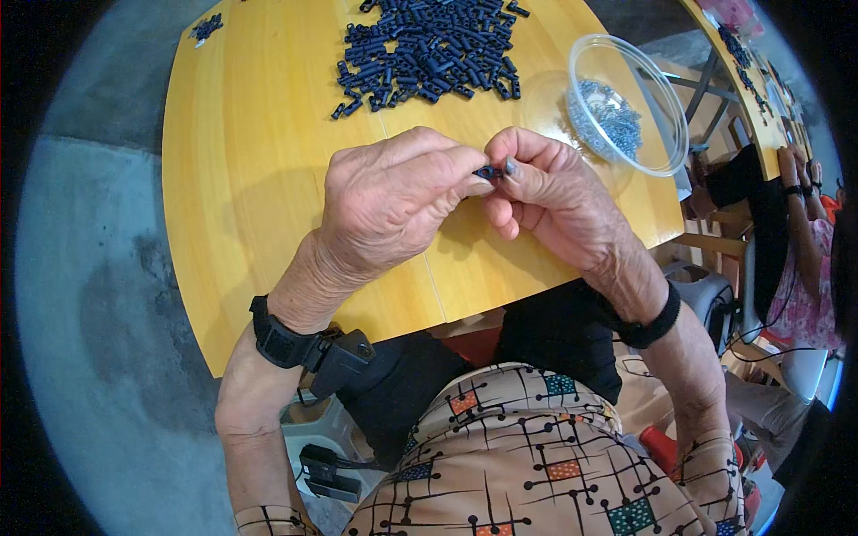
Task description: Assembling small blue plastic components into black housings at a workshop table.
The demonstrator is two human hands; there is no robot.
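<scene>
Over the near half of the yellow table, both my hands meet at one small dark plastic piece [485,171]. My left hand [398,192] pinches its left end between thumb and fingers, with the other fingers curled out of sight. At its right end, the thumb and forefinger of my right hand [554,188] close on it, the lower fingers bent beneath. Most of the piece is hidden by my fingertips. Beyond my hands lies a heap of similar dark, tube-like plastic pieces [429,49], some with a hole through one end.
A clear round tub [672,159] right of the heap holds many tiny shiny metal pieces, perhaps springs. A small dark cluster [206,28] sits at the table's far left corner. Off to the right, another person's arms [798,183] rest by a second table [767,143].
</scene>
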